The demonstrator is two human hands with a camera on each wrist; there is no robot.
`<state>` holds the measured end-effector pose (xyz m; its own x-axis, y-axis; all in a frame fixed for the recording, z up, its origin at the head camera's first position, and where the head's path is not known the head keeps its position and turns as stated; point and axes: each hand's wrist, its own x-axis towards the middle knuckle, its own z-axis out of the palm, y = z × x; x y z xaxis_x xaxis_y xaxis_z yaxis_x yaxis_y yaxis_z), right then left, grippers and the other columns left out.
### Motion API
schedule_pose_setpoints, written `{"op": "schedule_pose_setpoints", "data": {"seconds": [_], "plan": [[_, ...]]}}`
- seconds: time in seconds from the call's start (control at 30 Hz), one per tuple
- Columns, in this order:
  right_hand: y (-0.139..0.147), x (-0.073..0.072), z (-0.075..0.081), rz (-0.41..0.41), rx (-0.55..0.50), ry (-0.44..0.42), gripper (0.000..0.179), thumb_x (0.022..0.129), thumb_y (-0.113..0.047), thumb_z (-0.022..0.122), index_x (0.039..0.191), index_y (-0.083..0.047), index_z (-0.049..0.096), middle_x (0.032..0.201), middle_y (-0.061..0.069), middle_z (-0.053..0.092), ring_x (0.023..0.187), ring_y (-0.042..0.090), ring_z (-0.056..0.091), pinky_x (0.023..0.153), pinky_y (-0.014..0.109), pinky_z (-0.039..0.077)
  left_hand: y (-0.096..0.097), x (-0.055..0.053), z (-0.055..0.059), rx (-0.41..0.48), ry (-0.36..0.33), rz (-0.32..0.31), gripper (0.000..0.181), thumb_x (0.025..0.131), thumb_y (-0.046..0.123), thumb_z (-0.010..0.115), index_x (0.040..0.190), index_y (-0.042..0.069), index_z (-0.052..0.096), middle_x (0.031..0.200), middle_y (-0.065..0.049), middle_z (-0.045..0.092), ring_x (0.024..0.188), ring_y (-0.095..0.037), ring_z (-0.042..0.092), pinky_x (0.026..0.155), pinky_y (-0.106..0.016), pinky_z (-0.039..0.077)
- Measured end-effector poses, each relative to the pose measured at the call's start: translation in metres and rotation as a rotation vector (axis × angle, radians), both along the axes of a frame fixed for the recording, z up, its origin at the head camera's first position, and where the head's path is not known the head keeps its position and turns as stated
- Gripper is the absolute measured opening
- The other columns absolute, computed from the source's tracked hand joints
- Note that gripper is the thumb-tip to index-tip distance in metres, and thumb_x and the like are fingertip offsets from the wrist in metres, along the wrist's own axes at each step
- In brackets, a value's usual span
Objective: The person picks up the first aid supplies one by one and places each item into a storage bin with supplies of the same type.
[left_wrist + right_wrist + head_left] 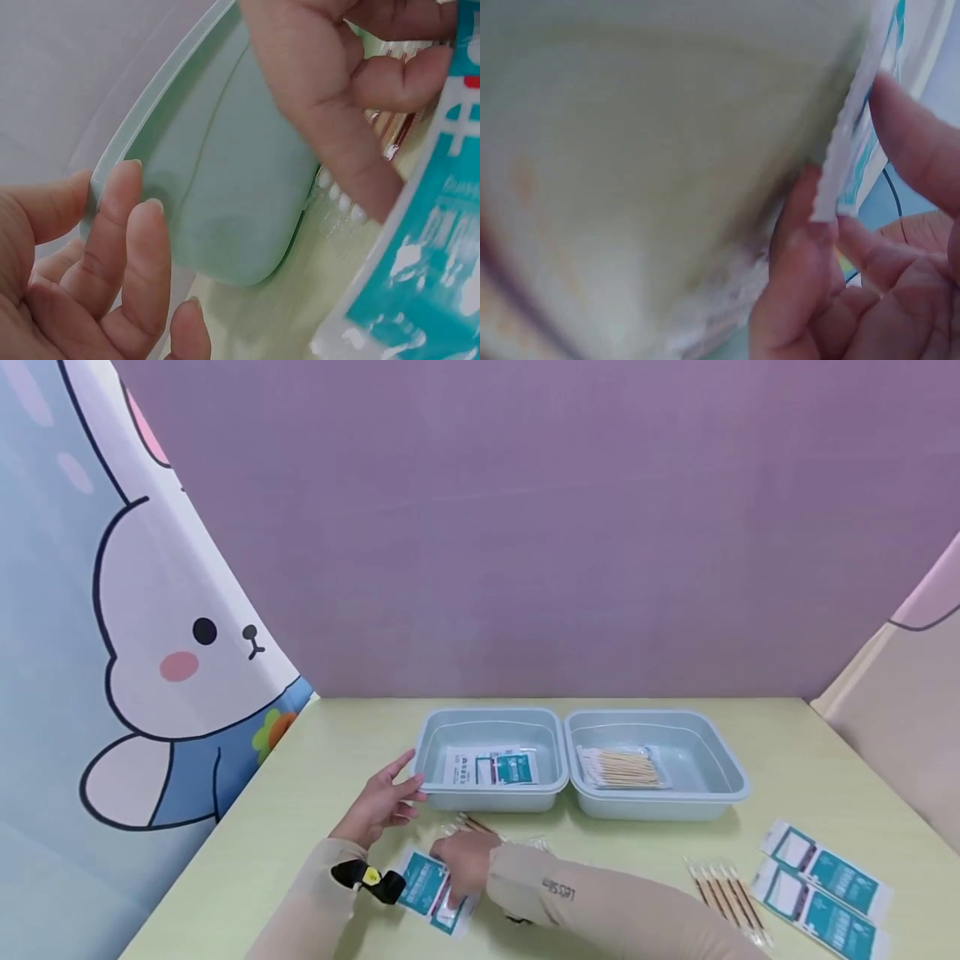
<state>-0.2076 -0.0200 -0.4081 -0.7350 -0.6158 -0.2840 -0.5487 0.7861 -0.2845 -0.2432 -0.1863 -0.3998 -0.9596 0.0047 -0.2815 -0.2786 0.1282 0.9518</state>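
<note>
While left tub [487,802] holds packets [513,769], right tub [651,809], swabs [624,769]

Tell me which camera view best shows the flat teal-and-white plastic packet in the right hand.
The head view: the flat teal-and-white plastic packet lies wholly in frame, though the right hand covers part. The left wrist view shows it larger but cropped; the right wrist view catches it nearly edge-on.

Long beige fabric sleeves on both arms, left sleeve [303,902] plain-looking, right sleeve [607,906] with small dark lettering [558,889], "LetsSlim" I think. There's a chunky black wrist strap [348,872] with a bright yellow patch [371,876] over the left cuff, and something black [517,920] peeks out under the right forearm, mostly hidden.
</note>
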Motion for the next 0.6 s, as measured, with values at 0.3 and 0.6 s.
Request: {"op": "schedule_pose_setpoints", "data": {"seconds": [0.3, 0.6], "plan": [[0.015, 0.001, 0.012, 0.001, -0.039, -0.06, 0.033, 0.072, -0.014, 0.084, 0.102, -0.017, 0.07, 0.079, -0.01, 0.058, 0.063, 0.005, 0.053, 0.061, 0.022, 0.046, 0.0, -0.003, -0.004, -0.02, -0.023, 0.028, 0.057, 0.099, 0.021, 0.055, 0.151, 0.021, 0.032, 0.077, -0.003, 0.067, 0.055, -0.015, 0.057, 0.059, -0.028, 0.043], [0.033, 0.008, 0.029, -0.005, -0.068, -0.115, 0.015, 0.08, -0.014, 0.078, 0.089, -0.017, 0.067, 0.073, -0.011, 0.056, 0.044, 0.007, 0.053, 0.048, 0.02, 0.04, 0.0, -0.004, -0.004, -0.006, -0.011, 0.009, 0.057, 0.099, 0.019, 0.053, 0.151, 0.02, 0.03, 0.073, -0.001, 0.067, 0.052, -0.014, 0.056, 0.057, -0.028, 0.042]]}}
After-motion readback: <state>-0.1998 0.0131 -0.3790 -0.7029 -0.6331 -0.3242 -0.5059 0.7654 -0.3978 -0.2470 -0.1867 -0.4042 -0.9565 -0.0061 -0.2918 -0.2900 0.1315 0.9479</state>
